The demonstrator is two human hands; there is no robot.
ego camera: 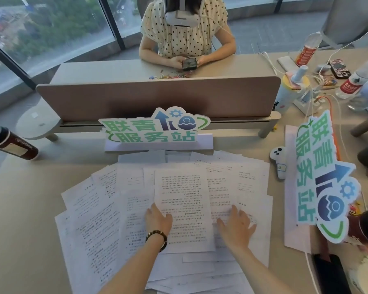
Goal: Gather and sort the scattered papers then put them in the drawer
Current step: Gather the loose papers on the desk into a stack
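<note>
Two hands, the left hand (157,219) and right hand (236,227), rest flat with fingers spread on either side of the top sheet (184,206) among papers (89,219) fanned across the tabletop (19,219).

Read mirrored "联青服务站" on the green-and-blue sign (154,129) beyond both hands and on a second sign (325,177) right of the right hand (236,225). Found the papers' (183,200) print too small.
</note>
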